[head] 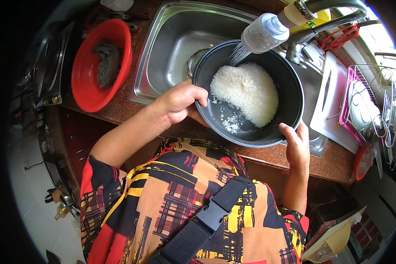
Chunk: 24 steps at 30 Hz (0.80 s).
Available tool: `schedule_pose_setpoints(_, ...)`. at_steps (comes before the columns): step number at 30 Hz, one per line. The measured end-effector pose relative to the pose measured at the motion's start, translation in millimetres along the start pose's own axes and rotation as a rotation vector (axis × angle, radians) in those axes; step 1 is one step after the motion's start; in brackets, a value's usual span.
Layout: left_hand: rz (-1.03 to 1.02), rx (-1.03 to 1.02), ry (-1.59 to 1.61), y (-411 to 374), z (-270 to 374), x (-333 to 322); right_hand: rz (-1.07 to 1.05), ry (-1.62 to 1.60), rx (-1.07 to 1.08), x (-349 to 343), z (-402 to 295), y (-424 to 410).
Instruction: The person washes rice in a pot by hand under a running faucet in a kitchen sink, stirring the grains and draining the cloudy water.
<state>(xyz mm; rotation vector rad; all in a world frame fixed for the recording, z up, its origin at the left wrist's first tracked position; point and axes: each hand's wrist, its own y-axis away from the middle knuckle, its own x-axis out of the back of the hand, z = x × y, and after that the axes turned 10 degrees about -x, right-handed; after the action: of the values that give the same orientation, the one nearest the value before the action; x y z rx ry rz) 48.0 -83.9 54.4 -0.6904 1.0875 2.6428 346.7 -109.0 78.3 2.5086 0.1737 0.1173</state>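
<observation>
Both my hands hold a dark round cooking pot [288,82] by its rim, over the front part of a steel sink. My left hand [181,102] grips the left side, thumb over the edge. At the lower right, my right hand [295,142] has its thumb on the rim and its fingers on the outer wall. White rice [247,92] lies heaped inside the pot, with a few loose grains near the front wall. Streams of water [239,54] fall from a faucet spray head [265,33] into the pot beside the heap.
Left of the sink [165,49] a red plastic basin [85,82] with a grey cloth [107,64] stands on the brown counter [132,109]. A white cutting board [333,99] lies at the right, beside a wire dish rack [366,69] with dishes. The curved metal faucet [295,49] rises behind the pot.
</observation>
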Motion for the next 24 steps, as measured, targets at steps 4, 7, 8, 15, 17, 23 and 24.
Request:
schedule_pose_setpoints(4, 0.063, -0.077, 0.012, 9, 6, 11, 0.005, 0.039, 0.024, -18, 0, -2)
schedule_pose_setpoints(7, 0.073, -0.134, -0.042, 15, 19, 27, -0.039, -0.028, 0.059, -34, 2, -21)
schedule_pose_setpoints(8, 0.081, -0.129, -0.069, 14, 25, 25, -0.056, -0.053, 0.062, -34, 5, -29)
schedule_pose_setpoints(15, 0.106, -0.142, -0.17, 28, 32, -4, -0.095, -0.219, 0.012, -29, 20, -39)
schedule_pose_setpoints(17, 0.166, -0.114, -0.18, 31, 25, 13, -0.081, -0.206, 0.011, -37, 28, -45)
schedule_pose_setpoints(23, 0.193, -0.135, -0.169, 34, 39, 29, -0.163, -0.172, 0.031, -54, 19, -67)
schedule_pose_setpoints(24, 0.249, -0.168, -0.114, 33, 41, 22, -0.141, -0.166, 0.022, -53, 18, -67)
